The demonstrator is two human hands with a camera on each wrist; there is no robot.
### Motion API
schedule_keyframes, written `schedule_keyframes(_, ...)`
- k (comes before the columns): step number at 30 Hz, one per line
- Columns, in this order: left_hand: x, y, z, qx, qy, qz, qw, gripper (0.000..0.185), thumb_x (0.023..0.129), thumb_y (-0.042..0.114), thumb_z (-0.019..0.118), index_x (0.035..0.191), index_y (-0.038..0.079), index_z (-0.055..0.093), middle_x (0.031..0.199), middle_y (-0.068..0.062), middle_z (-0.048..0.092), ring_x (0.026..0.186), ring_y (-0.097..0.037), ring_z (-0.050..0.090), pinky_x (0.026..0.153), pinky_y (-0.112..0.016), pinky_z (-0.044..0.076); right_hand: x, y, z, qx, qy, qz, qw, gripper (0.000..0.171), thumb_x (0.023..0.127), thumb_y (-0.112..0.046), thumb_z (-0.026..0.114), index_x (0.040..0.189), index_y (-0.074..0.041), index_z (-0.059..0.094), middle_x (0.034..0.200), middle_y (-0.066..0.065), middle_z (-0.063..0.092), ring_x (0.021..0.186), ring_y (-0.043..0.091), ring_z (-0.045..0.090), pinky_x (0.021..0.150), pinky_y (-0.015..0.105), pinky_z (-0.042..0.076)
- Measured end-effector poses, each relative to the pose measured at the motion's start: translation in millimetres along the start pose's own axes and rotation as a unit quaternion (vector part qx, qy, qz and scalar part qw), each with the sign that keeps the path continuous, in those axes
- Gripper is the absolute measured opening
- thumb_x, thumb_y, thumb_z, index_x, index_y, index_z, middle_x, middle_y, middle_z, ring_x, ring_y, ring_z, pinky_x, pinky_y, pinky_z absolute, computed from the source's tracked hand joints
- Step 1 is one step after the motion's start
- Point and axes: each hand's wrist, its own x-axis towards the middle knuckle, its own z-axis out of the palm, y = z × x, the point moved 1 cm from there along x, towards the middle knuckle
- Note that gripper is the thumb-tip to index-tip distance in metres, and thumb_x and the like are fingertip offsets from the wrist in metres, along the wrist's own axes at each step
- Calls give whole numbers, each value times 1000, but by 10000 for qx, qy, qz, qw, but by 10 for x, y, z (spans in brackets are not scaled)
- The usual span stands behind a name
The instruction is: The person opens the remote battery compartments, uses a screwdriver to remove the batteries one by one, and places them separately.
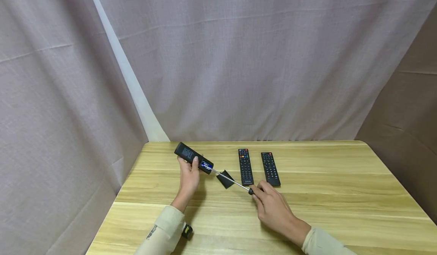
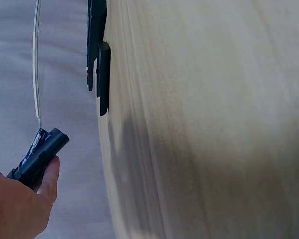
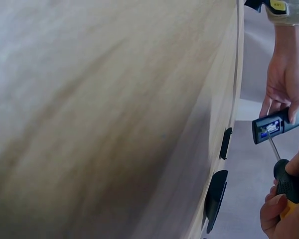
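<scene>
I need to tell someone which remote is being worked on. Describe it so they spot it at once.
On the wooden table, look to the far left part, where the left hand holds a black remote lifted off the surface. Unlike the two remotes lying flat, buttons up, to its right, this one has its battery bay open, showing blue inside, with the screwdriver tip in it.

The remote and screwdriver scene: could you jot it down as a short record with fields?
Left hand: holds a black remote raised above the table, its open battery compartment facing up
Right hand: grips the screwdriver by its handle
Screwdriver tip: in the open compartment, where something blue shows
Loose black cover: lies on the table under the shaft
Other remotes: two, one beside the other, buttons up
Table: light wood
Backdrop: grey cloth
</scene>
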Motion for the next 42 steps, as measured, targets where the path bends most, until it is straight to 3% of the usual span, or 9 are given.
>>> schedule_keyframes(14, 28, -60, 16, 221, 82, -26, 9997, 45, 115, 10, 43, 153, 7, 20, 145, -33, 62, 140, -41, 61, 113, -43, 59, -43, 36, -20, -38, -142, 222, 9996, 30, 93, -2, 75, 123, 0, 77, 94, -7, 58, 81, 2, 47, 62, 15, 47)
schedule_keyframes(21, 13, -44, -23, 272, 130, -68, 9995, 46, 115, 11, 43, 154, 7, 19, 146, -34, 62, 139, -41, 63, 113, -45, 59, -58, 40, -11, -57, -223, 313, 9992, 30, 94, -4, 74, 124, 1, 77, 93, -7, 57, 82, 3, 46, 62, 16, 46)
schedule_keyframes(29, 15, -24, -32, -156, 97, -36, 9998, 48, 115, 8, 42, 154, 7, 14, 148, -39, 56, 141, -44, 60, 115, -57, 56, -57, 45, 0, -91, -146, 250, 9995, 29, 94, -5, 74, 123, 0, 77, 94, -7, 57, 82, 3, 46, 61, 16, 45)
schedule_keyframes(37, 15, -34, -45, -127, 118, -43, 9998, 49, 115, 8, 42, 155, 8, 14, 146, -39, 58, 138, -45, 62, 109, -58, 60, -53, 38, -1, -71, -65, 152, 9998, 29, 95, -5, 74, 123, 0, 77, 94, -7, 57, 82, 2, 46, 61, 16, 45)
schedule_keyframes(42, -4, -27, -63, 161, 159, -84, 9997, 50, 115, 12, 44, 156, 10, 15, 145, -33, 63, 133, -41, 67, 96, -46, 67, -44, 33, -3, -84, 43, 39, 9999, 29, 94, -5, 74, 123, 0, 77, 95, -6, 59, 82, 2, 47, 62, 17, 46)
